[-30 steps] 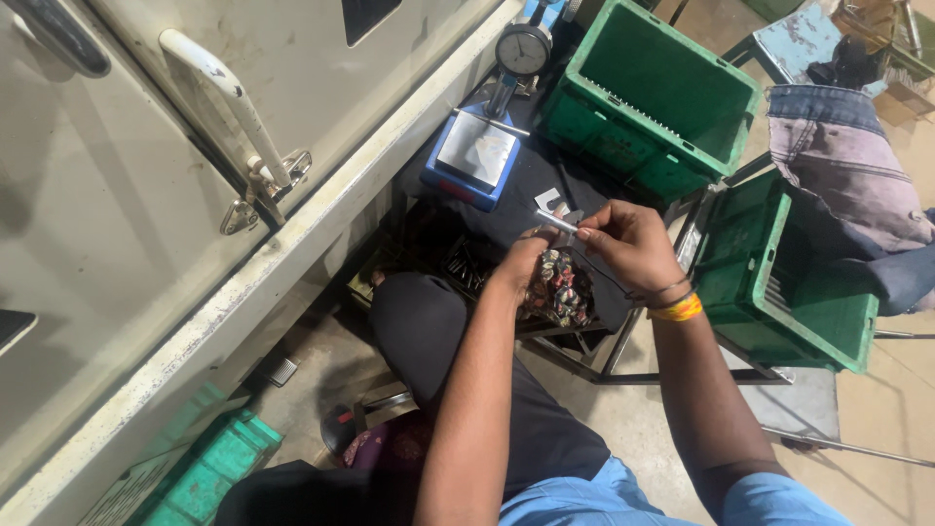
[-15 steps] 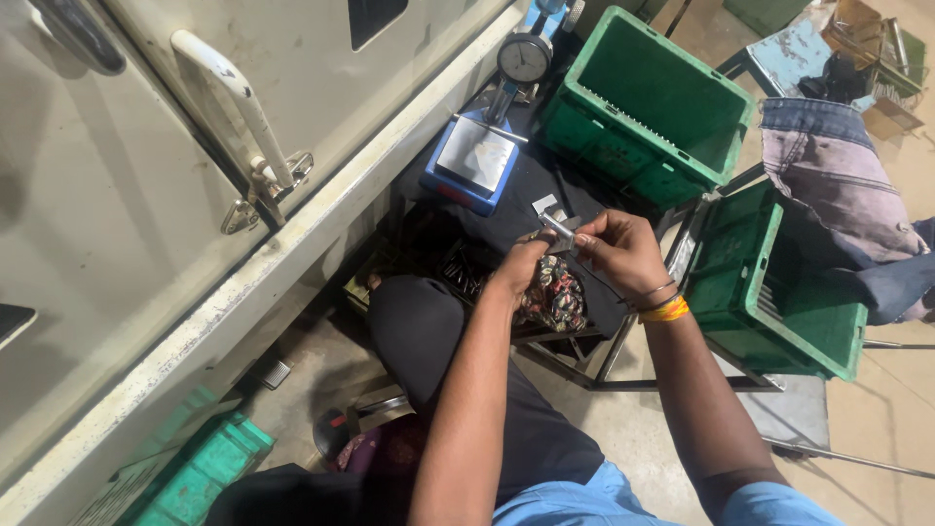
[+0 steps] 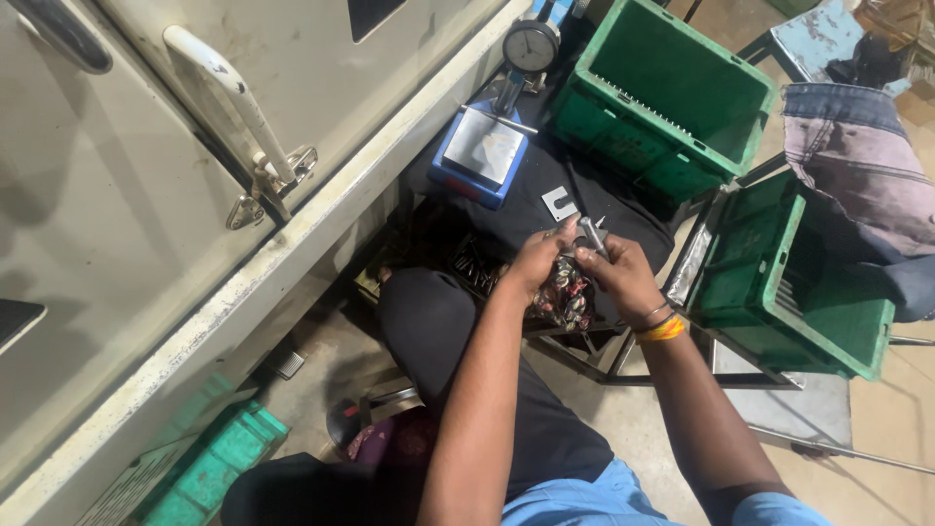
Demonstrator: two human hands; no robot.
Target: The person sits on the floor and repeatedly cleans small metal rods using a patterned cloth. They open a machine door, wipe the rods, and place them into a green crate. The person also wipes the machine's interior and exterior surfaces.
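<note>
Person is sitting low, both hands meeting just above the patterned cloth (image 3: 563, 297) lying at the near edge of the dark work surface (image 3: 545, 185); using that cloth as the landmark. Right hand (image 3: 623, 278) is pinching a small metal pin (image 3: 591, 234) between thumb and fingers, fingers clamped on it, pin pointing up and away so its end is showing to the eye. Left hand (image 3: 536, 261) is curling in against the same pin from the other side, fingertips touching or nearly touching it; whether it is actually gripping cannot tell. Holding it over the cloth looks like a way of catching the part if dropped. Beyond the cloth, a dial gauge (image 3: 531, 47) on a blue stand (image 3: 479, 156) is sitting within easy reach, likely for measuring. A small grey metal plate (image 3: 560, 203) is lying between cloth and stand. A tray of dark small parts (image 3: 477, 261) is sitting just left of the cloth, close for picking. Far right of the cloth one green crate (image 3: 672, 88) is standing open; another green crate (image 3: 779, 282) is sitting right of the cloth, tilted.
</note>
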